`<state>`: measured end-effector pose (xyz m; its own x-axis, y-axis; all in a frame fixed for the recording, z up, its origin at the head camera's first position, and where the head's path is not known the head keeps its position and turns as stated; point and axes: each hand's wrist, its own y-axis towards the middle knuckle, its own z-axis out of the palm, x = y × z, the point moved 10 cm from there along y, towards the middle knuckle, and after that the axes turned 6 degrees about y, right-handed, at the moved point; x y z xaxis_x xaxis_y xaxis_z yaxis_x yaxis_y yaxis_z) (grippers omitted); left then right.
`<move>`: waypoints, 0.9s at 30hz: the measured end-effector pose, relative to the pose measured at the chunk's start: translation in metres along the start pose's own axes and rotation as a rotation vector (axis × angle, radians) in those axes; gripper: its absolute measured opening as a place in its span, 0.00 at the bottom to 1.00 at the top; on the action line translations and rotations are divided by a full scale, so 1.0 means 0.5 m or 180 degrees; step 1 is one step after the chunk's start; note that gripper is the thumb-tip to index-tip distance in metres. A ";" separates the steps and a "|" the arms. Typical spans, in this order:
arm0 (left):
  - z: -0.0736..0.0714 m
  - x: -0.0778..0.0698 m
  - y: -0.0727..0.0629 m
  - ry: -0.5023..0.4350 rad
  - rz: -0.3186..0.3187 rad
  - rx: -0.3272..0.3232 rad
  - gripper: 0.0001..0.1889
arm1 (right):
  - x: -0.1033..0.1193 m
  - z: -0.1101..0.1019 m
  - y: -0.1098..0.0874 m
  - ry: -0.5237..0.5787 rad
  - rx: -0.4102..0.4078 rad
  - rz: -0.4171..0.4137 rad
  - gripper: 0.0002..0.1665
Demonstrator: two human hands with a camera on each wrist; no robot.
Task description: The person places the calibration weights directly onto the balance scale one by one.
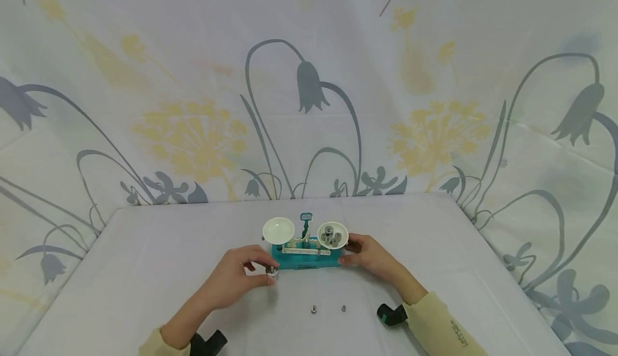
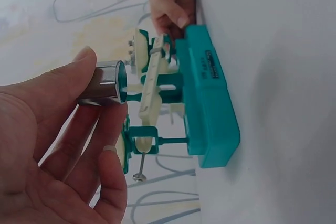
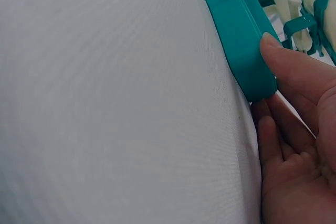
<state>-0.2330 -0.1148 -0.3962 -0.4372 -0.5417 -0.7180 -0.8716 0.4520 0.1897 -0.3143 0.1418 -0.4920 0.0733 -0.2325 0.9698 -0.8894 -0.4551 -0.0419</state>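
My left hand pinches a shiny metal weight between thumb and fingers, held up in front of the left end of a balance scale. The weight is a smooth cylinder, tipped on its side in the left wrist view. The scale has a teal base, a cream beam and two round cream pans. Several metal weights sit in its right pan; the left pan stands beside the teal pointer post. My right hand grips the base's right end, thumb on its front.
Two small metal weights, one larger and one smaller, stand on the white-covered table in front of the scale. A flower-printed cloth hangs behind. Black wrist devices sit at both sleeves.
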 end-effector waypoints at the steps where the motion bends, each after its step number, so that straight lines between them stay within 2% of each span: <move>1: -0.006 -0.003 0.002 0.0003 0.0006 -0.0020 0.11 | 0.000 0.000 0.000 -0.0006 -0.0002 -0.0001 0.40; 10: -0.052 -0.022 0.029 0.0088 0.0049 -0.0166 0.10 | 0.004 0.001 0.000 -0.0035 0.0011 -0.0048 0.40; 20: -0.087 -0.027 0.071 0.0282 0.0104 -0.0326 0.11 | 0.000 -0.002 0.000 -0.0033 -0.0016 -0.0045 0.39; 27: -0.098 -0.022 0.104 0.0320 0.0058 -0.0322 0.10 | 0.001 0.000 0.000 0.0007 0.0025 -0.0086 0.39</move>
<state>-0.2845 -0.1202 -0.3456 -0.4687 -0.6047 -0.6440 -0.8790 0.3914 0.2723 -0.3144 0.1415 -0.4916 0.0962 -0.2181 0.9712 -0.8836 -0.4678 -0.0175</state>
